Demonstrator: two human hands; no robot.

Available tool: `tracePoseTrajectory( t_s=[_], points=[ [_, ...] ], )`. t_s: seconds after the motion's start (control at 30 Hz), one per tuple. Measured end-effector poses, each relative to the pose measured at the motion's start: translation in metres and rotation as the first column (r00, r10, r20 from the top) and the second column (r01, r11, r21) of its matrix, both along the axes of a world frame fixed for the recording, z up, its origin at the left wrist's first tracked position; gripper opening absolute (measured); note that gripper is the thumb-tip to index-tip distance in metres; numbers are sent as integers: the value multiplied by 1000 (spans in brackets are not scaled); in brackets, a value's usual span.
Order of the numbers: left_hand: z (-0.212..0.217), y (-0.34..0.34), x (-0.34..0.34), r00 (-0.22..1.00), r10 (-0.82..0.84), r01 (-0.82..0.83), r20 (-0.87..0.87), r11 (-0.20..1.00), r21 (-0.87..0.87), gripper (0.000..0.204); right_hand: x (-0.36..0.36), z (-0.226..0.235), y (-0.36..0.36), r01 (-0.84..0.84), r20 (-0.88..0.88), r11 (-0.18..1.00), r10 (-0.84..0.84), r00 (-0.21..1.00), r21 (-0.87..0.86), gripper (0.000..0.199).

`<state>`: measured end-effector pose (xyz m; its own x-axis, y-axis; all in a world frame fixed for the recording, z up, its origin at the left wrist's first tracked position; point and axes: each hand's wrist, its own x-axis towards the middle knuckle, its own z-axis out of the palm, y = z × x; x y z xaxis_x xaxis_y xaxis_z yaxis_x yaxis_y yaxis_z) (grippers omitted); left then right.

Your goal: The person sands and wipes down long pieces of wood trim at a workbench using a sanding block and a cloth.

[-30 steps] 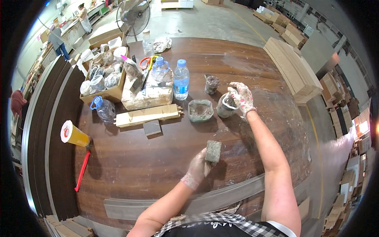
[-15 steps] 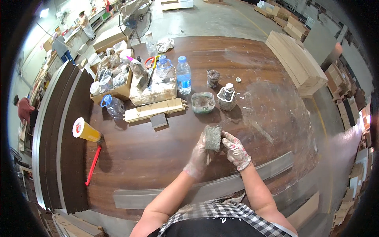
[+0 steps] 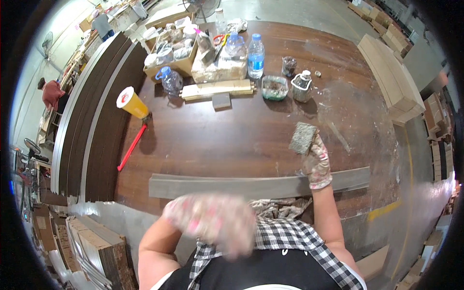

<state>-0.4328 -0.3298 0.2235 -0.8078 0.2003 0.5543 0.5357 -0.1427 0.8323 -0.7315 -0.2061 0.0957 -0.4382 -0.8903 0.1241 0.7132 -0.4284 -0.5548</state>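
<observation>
My right hand (image 3: 318, 162), in a stained, patterned glove, grips a grey, rough-textured sponge block (image 3: 303, 137) and holds it up above the brown table (image 3: 217, 140). In front of my checked apron my left hand (image 3: 212, 222), also gloved, is smeared by motion. Its fingers cannot be made out, and nothing shows in it. A long grey strip (image 3: 241, 186) lies along the table's near edge, below my right hand. Beside my apron, at that edge, is a crumpled dirty rag (image 3: 280, 209).
Toward the back stand a jar with a white handle (image 3: 301, 90), a dish of dark material (image 3: 274, 89), a water bottle (image 3: 256, 57) and a filled cardboard box (image 3: 170, 53). At left are a yellow cup (image 3: 133, 103), a red tool (image 3: 131, 148) and stacked dark panels (image 3: 96, 111).
My left hand has let go of the sponge block and swung back toward my body. My right hand now holds the block alone, farther right. The whole view has shifted.
</observation>
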Motion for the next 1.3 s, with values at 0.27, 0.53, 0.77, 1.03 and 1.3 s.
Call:
tracePoseTrajectory(
  t_s=[0.27, 0.53, 0.77, 1.03, 1.3],
  points=[
    [36, 54, 56, 986, 145, -108, 81, 929, -353, 31, 7, -7, 30, -42, -71, 991, 51, 996, 130, 50],
    [48, 79, 73, 772, 444, -586, -455, 221, -780, 29, 26, 8, 45, -43, -127, 975, 71, 989, 216, 48],
    [28, 78, 63, 634, 730, -758, -256, 522, -391, 10, 36, 9, 53, -42, -134, 966, 78, 988, 256, 43],
    [14, 111, 87, 591, 807, -801, 13, 585, 126, 8, 50, -7, 65, 9, -49, 919, 11, 999, 394, 39],
    [8, 112, 99, 527, 848, -831, 58, 501, 241, 7, 58, -21, 54, 5, 52, 902, -30, 998, 432, 34]
  ],
)
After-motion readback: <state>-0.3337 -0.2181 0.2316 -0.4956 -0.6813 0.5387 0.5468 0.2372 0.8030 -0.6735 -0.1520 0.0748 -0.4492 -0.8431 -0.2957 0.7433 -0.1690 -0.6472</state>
